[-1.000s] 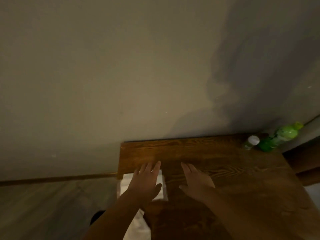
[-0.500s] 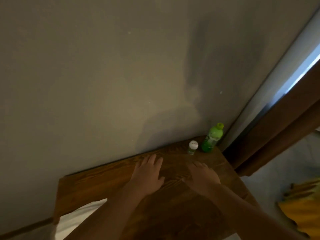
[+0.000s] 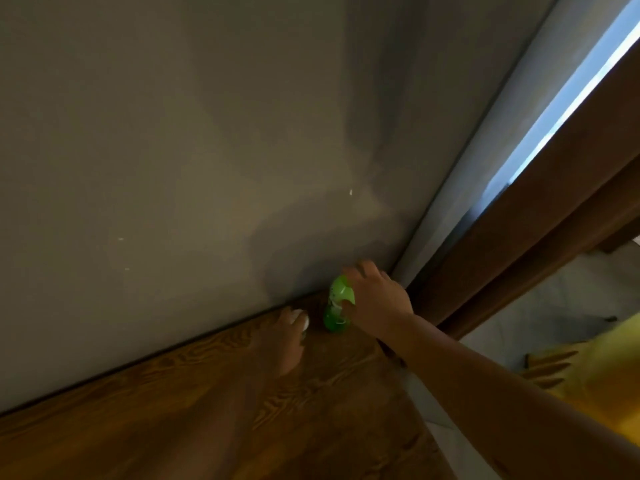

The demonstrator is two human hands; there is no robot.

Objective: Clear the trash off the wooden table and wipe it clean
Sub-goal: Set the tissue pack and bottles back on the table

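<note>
The wooden table [image 3: 242, 410] fills the lower left, set against a grey wall. A green plastic bottle [image 3: 335, 308] stands upright in the table's far right corner. My right hand [image 3: 379, 301] wraps its upper part, with fingers over the top and the thumb on its front. Just left of it stands a small bottle with a white cap [image 3: 305, 323]. My left hand [image 3: 289, 336] curls around this small bottle and hides most of its body. The left hand is blurred.
The grey wall [image 3: 173, 168] rises right behind the table's back edge. A brown curtain [image 3: 519, 258] and a bright window strip [image 3: 571, 98] run along the right. Pale floor [image 3: 554, 306] and something yellow [image 3: 595, 372] lie at the lower right.
Both hands left the flat tabletop and reached to the far right corner. The right hand closed on the green bottle, the left on the small bottle. The view swung right and closer.
</note>
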